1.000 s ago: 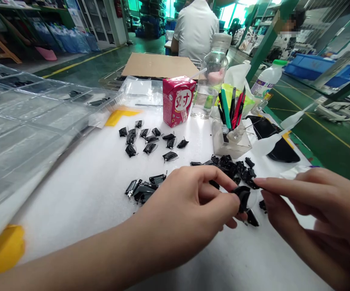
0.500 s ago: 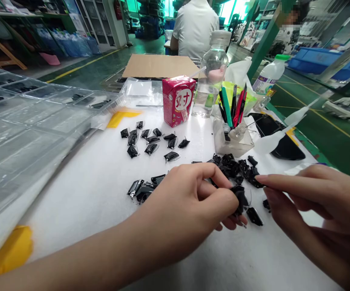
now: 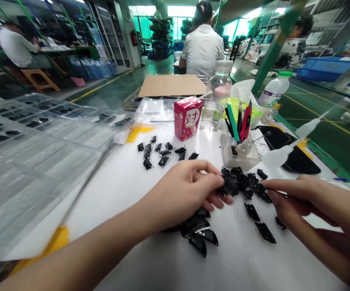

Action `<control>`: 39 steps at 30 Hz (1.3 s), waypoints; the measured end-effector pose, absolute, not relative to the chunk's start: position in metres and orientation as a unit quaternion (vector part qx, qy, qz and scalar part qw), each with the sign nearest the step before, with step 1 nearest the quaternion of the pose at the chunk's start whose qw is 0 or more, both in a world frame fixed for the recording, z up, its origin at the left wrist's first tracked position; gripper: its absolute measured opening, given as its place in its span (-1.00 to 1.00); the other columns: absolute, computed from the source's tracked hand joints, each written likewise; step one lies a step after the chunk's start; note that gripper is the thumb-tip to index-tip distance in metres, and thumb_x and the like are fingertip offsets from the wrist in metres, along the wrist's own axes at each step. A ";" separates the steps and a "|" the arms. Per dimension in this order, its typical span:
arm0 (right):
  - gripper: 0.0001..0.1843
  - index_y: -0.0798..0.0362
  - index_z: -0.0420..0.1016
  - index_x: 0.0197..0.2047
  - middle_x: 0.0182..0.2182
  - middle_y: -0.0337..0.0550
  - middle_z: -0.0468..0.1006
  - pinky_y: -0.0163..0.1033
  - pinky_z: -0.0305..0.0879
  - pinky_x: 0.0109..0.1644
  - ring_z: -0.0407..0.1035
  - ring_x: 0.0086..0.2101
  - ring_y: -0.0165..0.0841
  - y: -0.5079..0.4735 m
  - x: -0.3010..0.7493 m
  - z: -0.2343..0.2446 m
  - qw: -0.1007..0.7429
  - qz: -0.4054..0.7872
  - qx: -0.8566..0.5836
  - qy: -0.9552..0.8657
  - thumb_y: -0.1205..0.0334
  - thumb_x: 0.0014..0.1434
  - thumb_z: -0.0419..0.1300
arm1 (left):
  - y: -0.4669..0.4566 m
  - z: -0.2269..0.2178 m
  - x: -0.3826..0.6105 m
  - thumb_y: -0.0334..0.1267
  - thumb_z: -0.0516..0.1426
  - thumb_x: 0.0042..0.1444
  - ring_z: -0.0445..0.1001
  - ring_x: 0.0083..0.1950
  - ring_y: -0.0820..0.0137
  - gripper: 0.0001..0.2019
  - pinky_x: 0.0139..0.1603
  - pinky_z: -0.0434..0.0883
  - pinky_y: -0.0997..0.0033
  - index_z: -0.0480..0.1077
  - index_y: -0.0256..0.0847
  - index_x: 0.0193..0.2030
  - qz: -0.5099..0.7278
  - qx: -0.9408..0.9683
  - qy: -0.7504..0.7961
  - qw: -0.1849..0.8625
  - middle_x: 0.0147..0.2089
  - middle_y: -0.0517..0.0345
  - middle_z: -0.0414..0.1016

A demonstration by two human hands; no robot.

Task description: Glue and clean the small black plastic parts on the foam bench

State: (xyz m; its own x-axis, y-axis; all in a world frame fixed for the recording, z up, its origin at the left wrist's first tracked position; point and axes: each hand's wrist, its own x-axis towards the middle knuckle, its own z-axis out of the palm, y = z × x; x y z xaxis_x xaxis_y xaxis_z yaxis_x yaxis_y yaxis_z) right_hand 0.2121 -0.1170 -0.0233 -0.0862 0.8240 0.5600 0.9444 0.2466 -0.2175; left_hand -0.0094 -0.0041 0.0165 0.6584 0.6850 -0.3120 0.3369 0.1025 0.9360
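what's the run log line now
left hand: holds small black part | right hand: by heaped black parts, grip unclear | beyond: red cardboard drink carton

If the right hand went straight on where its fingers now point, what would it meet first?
Most likely the heap of black parts, just ahead of the right hand; the left hand lies beyond. Depth is unclear, so the right hand may pass above the heap.

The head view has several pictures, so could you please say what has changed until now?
The left hand has moved left and forward, away from the right hand, uncovering black pieces below it; its fingertips still hold a blurred black piece. The camera has tilted up. The drink carton stayed put.
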 end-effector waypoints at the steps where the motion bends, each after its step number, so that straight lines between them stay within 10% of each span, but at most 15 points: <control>1: -0.80 -0.26 0.52 -0.01 -0.32 -0.32 0.63 -0.25 0.39 -0.38 0.53 -0.44 -0.36 -0.116 0.213 -0.025 0.292 -0.090 -0.603 -0.737 0.02 0.31 0.19 | 0.004 0.018 -0.014 -0.18 0.03 0.27 0.60 -0.36 0.43 -0.84 -0.29 0.55 0.45 0.34 -0.14 -0.30 0.161 0.718 0.415 0.535 -0.32 0.17 0.68; 10: -0.86 -0.14 0.32 -0.25 -0.43 -0.13 0.56 -0.08 0.22 -0.53 0.46 -0.55 -0.14 -0.103 0.247 -0.049 0.113 -0.120 -0.615 -0.771 0.05 0.32 0.03 | 0.071 0.002 -0.053 -0.14 0.17 0.33 0.54 -0.01 0.23 -0.79 0.06 0.49 0.05 0.49 -0.24 -0.06 0.195 0.755 0.610 0.143 -0.01 0.03 0.55; 21: -0.83 -0.07 0.38 -0.47 -0.55 -0.14 0.56 -0.18 0.15 -0.55 0.44 -0.58 -0.22 -0.092 0.272 -0.036 0.048 -0.043 -0.672 -0.738 0.29 0.14 0.07 | 0.108 -0.022 -0.060 -0.16 0.17 0.33 0.55 -0.01 0.23 -0.70 0.00 0.54 0.07 0.41 -0.24 0.12 0.276 0.703 0.636 0.160 0.09 -0.01 0.51; 31: -0.75 0.06 0.49 -0.19 -0.36 -0.22 0.55 -0.24 0.36 -0.33 0.45 -0.39 -0.37 -0.013 0.229 0.068 0.034 -0.081 -0.695 -0.714 0.14 0.42 0.05 | 0.105 -0.026 -0.063 -0.16 0.18 0.33 0.55 0.00 0.23 -0.73 0.02 0.53 0.07 0.44 -0.23 0.08 0.289 0.721 0.600 0.190 0.08 0.00 0.52; 39: -0.69 0.06 0.46 0.10 0.03 -0.03 0.51 -0.04 0.49 -0.03 0.48 -0.09 -0.25 0.085 0.206 0.060 -0.089 -0.059 -0.700 -0.706 0.10 0.37 0.19 | 0.097 -0.018 -0.067 -0.16 0.17 0.33 0.54 0.02 0.22 -0.73 0.04 0.52 0.05 0.44 -0.22 0.08 0.318 0.732 0.577 0.175 0.10 -0.01 0.51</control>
State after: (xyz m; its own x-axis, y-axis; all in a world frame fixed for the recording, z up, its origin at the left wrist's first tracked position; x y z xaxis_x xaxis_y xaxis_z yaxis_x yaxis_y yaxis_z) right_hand 0.2056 0.0854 0.0604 -0.0030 0.9991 -0.0425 0.9781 0.0118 0.2076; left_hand -0.0667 0.0974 -0.0183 0.1321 0.9555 0.2637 0.7336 -0.2731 0.6222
